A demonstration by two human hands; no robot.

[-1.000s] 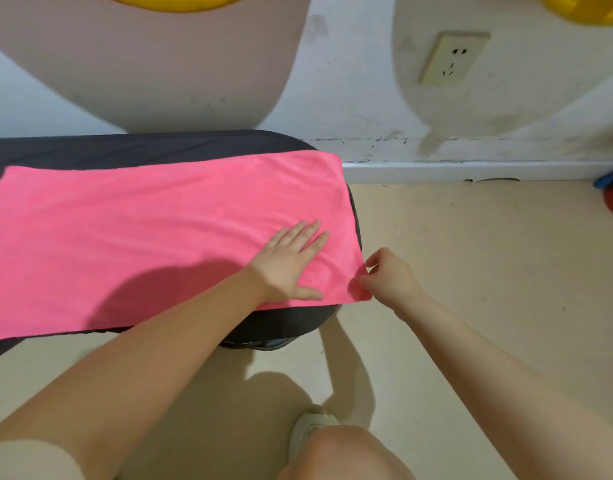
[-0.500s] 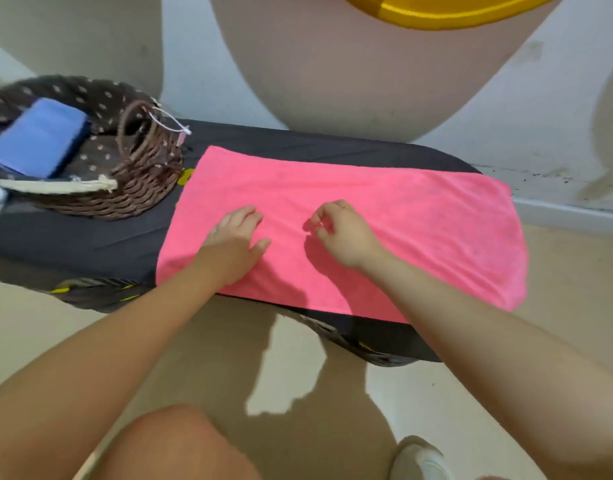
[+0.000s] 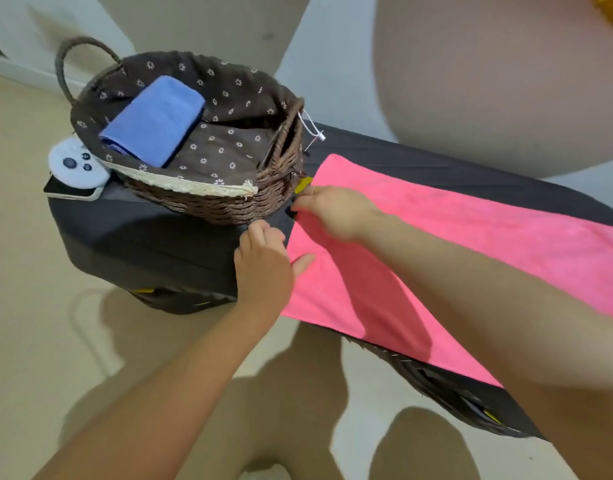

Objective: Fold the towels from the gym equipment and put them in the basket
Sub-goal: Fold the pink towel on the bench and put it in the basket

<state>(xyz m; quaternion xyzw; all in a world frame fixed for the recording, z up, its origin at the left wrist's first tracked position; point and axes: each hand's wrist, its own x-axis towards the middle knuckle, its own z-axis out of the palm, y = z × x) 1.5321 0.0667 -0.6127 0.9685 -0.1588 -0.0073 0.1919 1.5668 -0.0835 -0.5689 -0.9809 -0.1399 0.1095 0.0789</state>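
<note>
A pink towel (image 3: 471, 244) lies spread flat along the black padded bench (image 3: 152, 237). At the towel's left end, my right hand (image 3: 336, 211) pinches the far left edge with curled fingers. My left hand (image 3: 263, 261) sits at the near left edge, fingers curled at the hem and thumb lying on the cloth. A brown wicker basket (image 3: 222, 206) with a flowered lining stands on the bench just left of the towel. A folded blue towel (image 3: 156, 121) lies inside it.
A white controller (image 3: 74, 166) and a flat phone-like device (image 3: 71, 192) lie on the bench's left end beside the basket. Beige floor surrounds the bench. The wall runs close behind it. My knees and a white shoe show below.
Both hands slid from the towel's right end and middle to its left edge by the basket. The view swung left, bringing the whole basket into sight.
</note>
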